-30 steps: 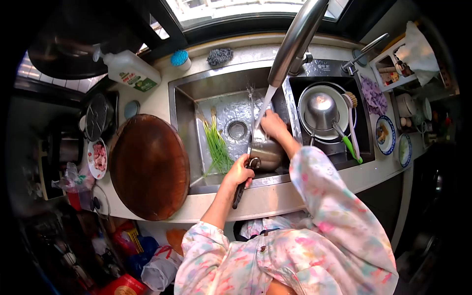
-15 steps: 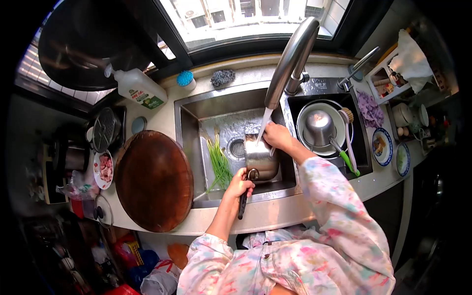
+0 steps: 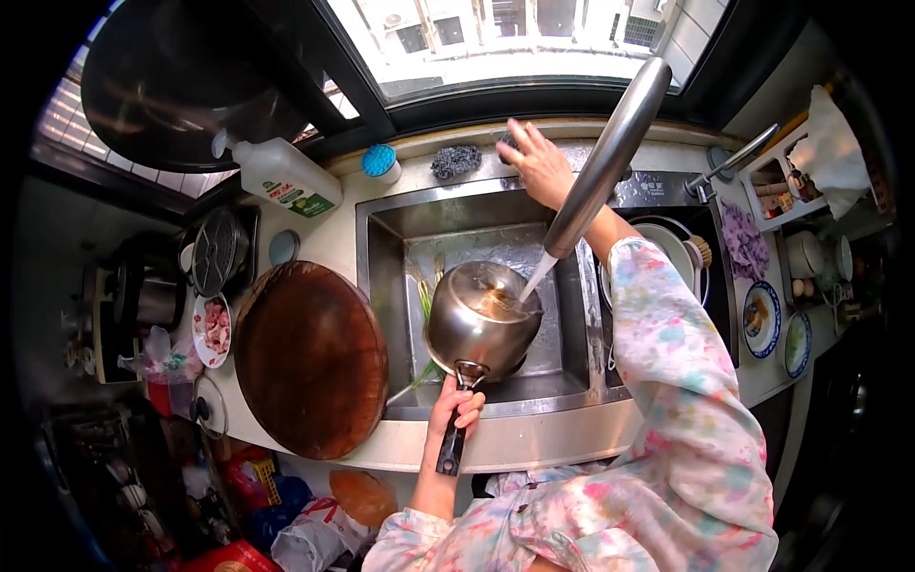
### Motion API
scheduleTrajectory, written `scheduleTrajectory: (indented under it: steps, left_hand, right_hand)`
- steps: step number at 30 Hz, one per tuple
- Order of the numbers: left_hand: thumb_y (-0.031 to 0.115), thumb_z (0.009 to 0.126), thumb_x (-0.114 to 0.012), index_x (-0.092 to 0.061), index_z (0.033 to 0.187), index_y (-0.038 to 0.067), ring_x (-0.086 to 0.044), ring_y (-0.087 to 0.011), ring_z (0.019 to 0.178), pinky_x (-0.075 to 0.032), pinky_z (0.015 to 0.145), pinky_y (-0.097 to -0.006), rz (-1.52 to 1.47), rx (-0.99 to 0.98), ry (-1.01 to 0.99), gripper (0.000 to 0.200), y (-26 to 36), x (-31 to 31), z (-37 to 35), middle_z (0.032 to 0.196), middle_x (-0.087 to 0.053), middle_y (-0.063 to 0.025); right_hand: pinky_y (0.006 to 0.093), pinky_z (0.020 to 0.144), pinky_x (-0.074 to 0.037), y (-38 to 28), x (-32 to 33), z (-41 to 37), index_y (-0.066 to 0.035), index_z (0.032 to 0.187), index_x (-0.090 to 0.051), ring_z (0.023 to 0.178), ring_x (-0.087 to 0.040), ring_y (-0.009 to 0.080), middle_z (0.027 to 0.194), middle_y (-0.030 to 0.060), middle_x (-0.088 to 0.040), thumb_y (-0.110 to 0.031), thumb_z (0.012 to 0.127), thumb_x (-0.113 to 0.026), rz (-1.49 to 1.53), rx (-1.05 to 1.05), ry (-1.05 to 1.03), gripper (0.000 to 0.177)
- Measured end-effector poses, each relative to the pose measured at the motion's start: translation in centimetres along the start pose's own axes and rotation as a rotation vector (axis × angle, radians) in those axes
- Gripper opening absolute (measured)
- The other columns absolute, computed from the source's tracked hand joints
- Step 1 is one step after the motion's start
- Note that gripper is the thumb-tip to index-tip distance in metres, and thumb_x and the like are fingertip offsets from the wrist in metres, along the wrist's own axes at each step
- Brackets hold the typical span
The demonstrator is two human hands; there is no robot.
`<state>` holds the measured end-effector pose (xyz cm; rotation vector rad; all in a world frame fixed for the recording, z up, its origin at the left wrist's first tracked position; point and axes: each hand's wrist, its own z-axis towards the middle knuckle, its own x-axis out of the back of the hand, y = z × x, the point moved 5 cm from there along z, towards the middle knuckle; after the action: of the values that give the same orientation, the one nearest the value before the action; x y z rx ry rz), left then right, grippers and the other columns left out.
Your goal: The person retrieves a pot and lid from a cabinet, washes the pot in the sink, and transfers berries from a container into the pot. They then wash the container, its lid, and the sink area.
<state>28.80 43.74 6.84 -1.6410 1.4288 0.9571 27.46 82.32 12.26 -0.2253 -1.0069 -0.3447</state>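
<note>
My left hand [image 3: 456, 410] is wrapped round the black handle of a steel saucepan [image 3: 467, 343]. The pan is tipped over above the sink [image 3: 367, 276], its brown-stained base facing up under the running water. At the back ledge, partly behind the faucet [image 3: 610, 157], my right hand [image 3: 543, 167] reaches out with a small dark scrubber [image 3: 510, 146] at its fingertips, mostly covered by the fingers. A grey mesh scrubber [image 3: 456, 162] lies just left of it. Green stalks [image 3: 425, 300] show in the sink, partly hidden by the pan.
Left of the sink stands a round wooden board [image 3: 310, 362], beside a plate of raw meat [image 3: 212, 329]. A white bottle [image 3: 286, 181] and a blue-topped brush [image 3: 381, 164] are behind. Bowls in the right basin [image 3: 667, 248], patterned dishes [image 3: 761, 319] and purple vegetables [image 3: 743, 238] lie right.
My right hand has left the pan and moved up to the back ledge, where a dark scrubber now shows. My left hand has turned the pan base up and shifted it left.
</note>
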Motion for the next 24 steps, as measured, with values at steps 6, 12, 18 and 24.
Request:
scheduleTrajectory:
  steps: [6,12,18,24]
  left_hand:
    - [-0.011,0.08,-0.038,-0.046,0.121,0.01,-0.038,-0.0086,0.052,-0.037,0.032,-0.016,-0.295,0.005,-0.113,0.047,-1.1,2.3,-0.1,0.106,-0.05,-0.0094]
    - [-0.007,0.082,-0.042,-0.054,0.1,-0.004,-0.036,-0.0076,0.039,-0.036,0.028,-0.0165,-0.389,-0.006,-0.052,0.022,-2.2,0.2,-0.2,0.063,-0.047,-0.0083]
    - [-0.006,0.081,-0.044,-0.052,0.094,-0.006,-0.033,-0.0078,0.035,-0.035,0.027,-0.0172,-0.395,0.078,-0.076,0.016,-2.6,0.1,-2.0,0.056,-0.045,-0.0077]
    - [-0.004,0.082,-0.043,-0.051,0.103,-0.007,-0.035,-0.0072,0.035,-0.036,0.027,-0.0163,-0.301,0.043,-0.089,0.023,-2.2,0.4,-3.4,0.058,-0.047,-0.009]
  right_hand:
    - [0.0353,0.082,-0.044,3.7,1.9,-8.8,-0.005,0.103,-0.056,0.097,-0.055,0.0268,0.103,0.015,-0.055,-0.017,0.083,-0.056,0.59,-0.715,0.307,0.024]
    - [0.0312,0.076,-0.043,13.6,5.0,-9.6,-0.001,0.103,-0.06,0.089,-0.055,0.017,0.096,0.0098,-0.062,-0.03,0.087,-0.052,0.833,-1.117,0.564,0.034]
    - [0.0308,0.07,-0.044,13.5,5.2,-6.4,-0.005,0.096,-0.065,0.078,-0.057,0.0178,0.087,0.0101,-0.064,-0.03,0.086,-0.049,0.668,-0.592,0.133,0.031]
    - [0.038,0.073,-0.047,2.9,9.9,-8.3,-0.005,0.114,-0.05,0.081,-0.058,0.0292,0.108,0.0148,-0.049,-0.012,0.082,-0.056,0.171,-0.693,0.614,0.033]
